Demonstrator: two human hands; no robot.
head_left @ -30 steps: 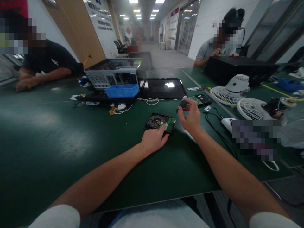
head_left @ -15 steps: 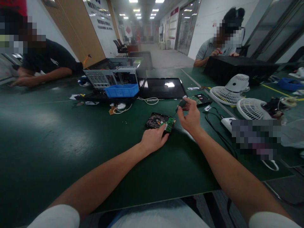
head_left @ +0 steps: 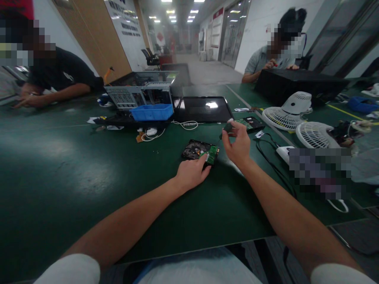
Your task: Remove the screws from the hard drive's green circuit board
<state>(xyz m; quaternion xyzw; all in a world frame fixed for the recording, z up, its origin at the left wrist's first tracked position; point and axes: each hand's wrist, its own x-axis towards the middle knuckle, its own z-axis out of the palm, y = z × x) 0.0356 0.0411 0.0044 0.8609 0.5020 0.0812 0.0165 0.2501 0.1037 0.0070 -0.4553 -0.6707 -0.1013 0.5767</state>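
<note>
A hard drive (head_left: 193, 148) lies on the green table with its green circuit board (head_left: 212, 152) facing up. My left hand (head_left: 192, 172) grips the near edge of the drive, fingers pressed on the board and thumb along the side. Above the drive's right end, my right hand (head_left: 237, 142) pinches a dark-handled screwdriver (head_left: 227, 128) that tilts down toward the board. The thin shaft is hard to make out, so I cannot tell whether its tip touches a screw. Several tiny screws (head_left: 155, 152) lie to the left of the drive.
A second hard drive (head_left: 251, 123) lies behind my right hand. Farther back are a blue bin (head_left: 152, 112), an opened computer case (head_left: 124, 98) and a dark panel (head_left: 204, 110). White fans (head_left: 282, 118) and a power strip (head_left: 283, 154) stand right. Two people sit across the table.
The screwdriver's handle has turned slightly in my right hand, and its shaft shows less clearly. My left hand and the hard drive have stayed in place.
</note>
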